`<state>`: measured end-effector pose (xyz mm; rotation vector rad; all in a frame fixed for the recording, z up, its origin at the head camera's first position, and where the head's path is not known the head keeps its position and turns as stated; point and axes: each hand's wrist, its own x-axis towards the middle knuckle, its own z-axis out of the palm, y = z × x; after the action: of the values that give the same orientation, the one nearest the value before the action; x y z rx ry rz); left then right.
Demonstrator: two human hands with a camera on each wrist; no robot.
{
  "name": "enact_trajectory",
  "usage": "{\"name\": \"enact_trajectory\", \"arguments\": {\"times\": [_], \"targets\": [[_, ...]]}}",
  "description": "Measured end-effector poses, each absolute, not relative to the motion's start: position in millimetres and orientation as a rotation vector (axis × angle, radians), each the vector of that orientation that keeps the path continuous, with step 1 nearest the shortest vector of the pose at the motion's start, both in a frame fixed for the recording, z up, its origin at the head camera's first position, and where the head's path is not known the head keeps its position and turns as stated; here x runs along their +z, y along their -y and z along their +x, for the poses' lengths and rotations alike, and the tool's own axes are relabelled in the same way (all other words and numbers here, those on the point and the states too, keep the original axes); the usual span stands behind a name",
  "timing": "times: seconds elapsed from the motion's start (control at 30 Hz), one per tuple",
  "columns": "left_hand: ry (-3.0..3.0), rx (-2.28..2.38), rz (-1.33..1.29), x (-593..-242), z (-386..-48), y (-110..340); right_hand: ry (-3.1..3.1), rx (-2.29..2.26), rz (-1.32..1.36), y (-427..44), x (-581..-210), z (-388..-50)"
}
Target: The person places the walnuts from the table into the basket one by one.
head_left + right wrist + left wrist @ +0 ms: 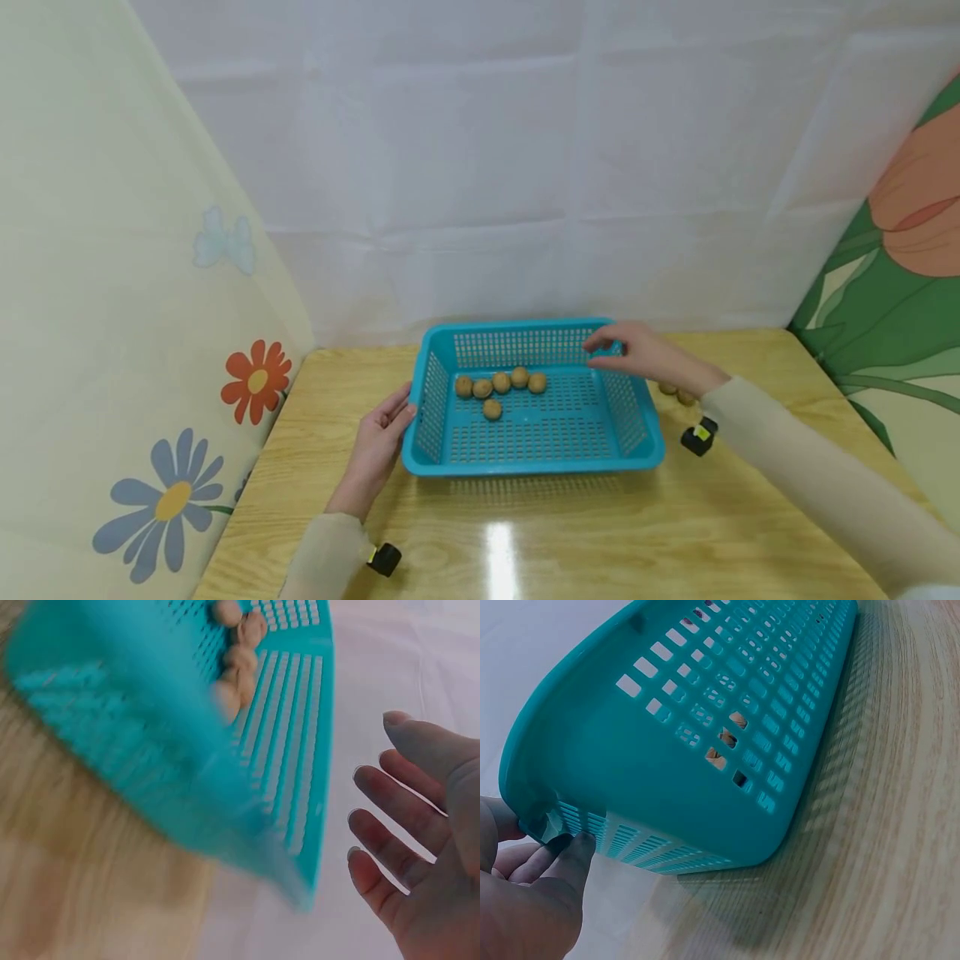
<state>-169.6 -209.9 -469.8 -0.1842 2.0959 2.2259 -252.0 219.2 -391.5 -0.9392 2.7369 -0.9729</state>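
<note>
A blue plastic basket (pixel 532 468) with slotted walls stands on the wooden table, and several round brown walnuts (pixel 492 409) lie in its left half. My left hand (pixel 375 450) grips the basket's left rim; in the left wrist view its thumb and fingers (pixel 577 851) pinch the rim at a corner. Over the basket's back right corner is my right hand (pixel 637 354), fingers spread and loosely bent, holding nothing. The right wrist view shows that hand (pixel 427 825) apart from the basket wall, with walnuts (pixel 241 658) visible inside.
More walnuts (pixel 686 397) lie on the table (pixel 570 542) to the right of the basket, partly hidden by my right forearm. A white cloth (pixel 465 167) hangs behind the table, with flower-patterned panels (pixel 257 382) at both sides.
</note>
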Motion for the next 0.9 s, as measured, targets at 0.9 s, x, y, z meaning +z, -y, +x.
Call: {"name": "enact_trajectory", "arguments": {"times": [0.9], "targets": [[-2.103, 2.224, -0.179, -469, -169, 210, -2.903, -0.887, -0.326, -365, -471, -242]]}}
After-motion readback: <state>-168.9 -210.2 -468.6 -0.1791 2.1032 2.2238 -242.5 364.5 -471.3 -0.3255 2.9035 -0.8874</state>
